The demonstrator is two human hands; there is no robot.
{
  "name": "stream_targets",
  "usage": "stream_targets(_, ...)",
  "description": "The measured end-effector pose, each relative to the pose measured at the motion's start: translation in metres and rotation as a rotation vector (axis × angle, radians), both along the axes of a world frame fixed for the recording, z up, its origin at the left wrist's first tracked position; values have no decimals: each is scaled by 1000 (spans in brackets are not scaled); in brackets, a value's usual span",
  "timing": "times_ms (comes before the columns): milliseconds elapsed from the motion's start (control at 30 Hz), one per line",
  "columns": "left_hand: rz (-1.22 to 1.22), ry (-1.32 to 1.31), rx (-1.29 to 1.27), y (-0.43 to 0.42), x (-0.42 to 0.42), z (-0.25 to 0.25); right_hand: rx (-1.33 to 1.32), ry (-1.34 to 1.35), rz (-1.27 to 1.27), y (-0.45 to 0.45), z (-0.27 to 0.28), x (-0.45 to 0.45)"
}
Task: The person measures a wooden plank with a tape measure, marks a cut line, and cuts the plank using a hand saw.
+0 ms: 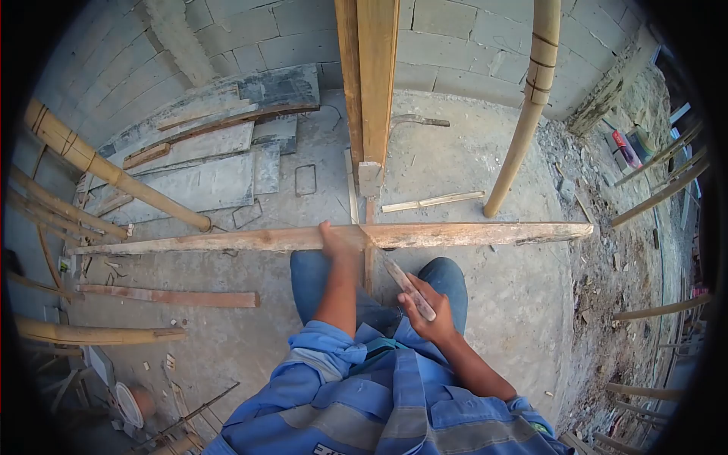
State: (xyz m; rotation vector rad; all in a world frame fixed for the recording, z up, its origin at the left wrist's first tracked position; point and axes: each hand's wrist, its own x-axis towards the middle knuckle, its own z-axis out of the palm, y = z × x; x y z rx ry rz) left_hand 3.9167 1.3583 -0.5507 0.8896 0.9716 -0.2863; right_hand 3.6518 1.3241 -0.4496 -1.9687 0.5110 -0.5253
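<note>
A long rough wooden plank (455,234) lies crosswise in front of my knees. My left hand (339,241) grips the plank left of its middle, with the fingers somewhat blurred. In my right hand (430,312) is the handle of a narrow tool (410,288), which slants up and left toward the plank. The tool's far end is blurred near the plank's middle, so its type cannot be made out. A thin wooden strip (369,265) runs beneath the plank between my knees.
Upright timber (375,91) stands ahead by the block wall (455,38). Bamboo poles (523,129) rise at both sides. Boards (197,182) lie at the upper left, a wood piece (171,296) on the left floor, a bucket (135,403) at the lower left, rubble (599,288) at the right.
</note>
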Motion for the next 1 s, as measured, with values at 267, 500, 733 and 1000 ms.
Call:
stream_targets(267,4,-38,6,-14,13,0,-71,-12,11,8,9,-14)
stream_targets(500,-37,-20,-54,4,0,-11,36,68,14,-11,-36,58)
stream_targets(733,5,-14,34,4,11,-26,25,30,19,8,14,-48)
stream_targets(1000,-10,-26,10,2,6,-5,0,28,-4,-13,-52,87)
